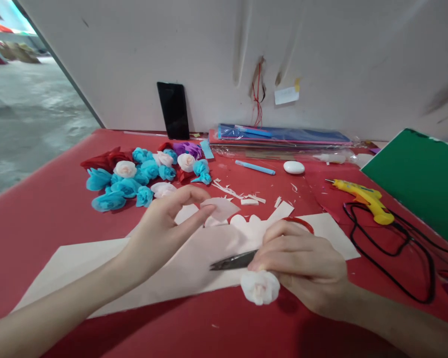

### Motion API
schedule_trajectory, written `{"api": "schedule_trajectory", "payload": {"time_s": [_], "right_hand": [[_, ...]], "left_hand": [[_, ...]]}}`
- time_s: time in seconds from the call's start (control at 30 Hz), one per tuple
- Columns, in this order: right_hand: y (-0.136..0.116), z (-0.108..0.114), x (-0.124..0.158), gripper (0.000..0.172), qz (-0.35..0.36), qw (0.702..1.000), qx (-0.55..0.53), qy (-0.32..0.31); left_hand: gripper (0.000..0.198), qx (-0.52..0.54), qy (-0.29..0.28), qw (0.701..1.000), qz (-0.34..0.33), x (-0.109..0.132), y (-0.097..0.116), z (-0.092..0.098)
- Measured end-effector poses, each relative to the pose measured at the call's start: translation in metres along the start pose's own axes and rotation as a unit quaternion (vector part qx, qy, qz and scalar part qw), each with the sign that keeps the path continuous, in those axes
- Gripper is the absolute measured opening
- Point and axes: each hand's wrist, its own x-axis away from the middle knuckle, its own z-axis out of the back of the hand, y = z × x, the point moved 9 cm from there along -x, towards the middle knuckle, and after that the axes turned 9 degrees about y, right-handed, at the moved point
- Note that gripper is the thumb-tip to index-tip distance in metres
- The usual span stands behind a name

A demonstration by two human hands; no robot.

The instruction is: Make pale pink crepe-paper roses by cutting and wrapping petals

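Observation:
Between the thumb and fingers of my left hand (171,223) is a small pale pink paper piece (224,209), held above a long white-pink paper sheet (142,273). My right hand (302,263) is closed round a pair of scissors (233,260), whose dark blades point left over the sheet and whose red handle shows behind the fingers. A pale pink paper rose (260,287) is also in my right hand, hanging just below its fingers. More cut petals (246,223) lie on the sheet's far edge.
Blue, red and pink paper flowers (125,188) cluster at the back left. A yellow glue gun (362,196) with a black cable lies right, beside a green board (418,179). A phone (173,110) leans on the wall. Paper scraps (250,201) lie behind the hands.

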Motion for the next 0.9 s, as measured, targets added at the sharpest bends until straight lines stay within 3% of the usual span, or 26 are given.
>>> {"api": "schedule_trajectory", "payload": {"time_s": [0.13, 0.2, 0.33, 0.63, 0.9], "right_hand": [[-0.010, -0.003, -0.002, 0.021, 0.017, 0.998, 0.062, -0.017], [-0.013, -0.004, -0.002, 0.020, 0.016, 0.995, 0.099, -0.029], [-0.017, -0.006, 0.001, 0.019, -0.006, 0.991, 0.127, -0.051], [-0.012, -0.010, 0.001, 0.026, -0.094, 0.992, 0.061, -0.060], [-0.003, -0.004, -0.001, 0.021, -0.169, 0.986, -0.008, -0.015]], "left_hand": [[0.010, 0.072, 0.000, 0.997, -0.001, 0.012, 0.036, 0.010], [0.012, 0.118, -0.022, 0.993, 0.009, 0.019, 0.044, 0.008], [0.020, 0.160, -0.058, 0.985, -0.036, 0.028, 0.057, 0.002], [0.023, 0.161, -0.105, 0.981, -0.035, 0.030, 0.056, -0.007], [0.019, 0.132, -0.081, 0.988, 0.013, 0.029, 0.048, -0.005]]}}
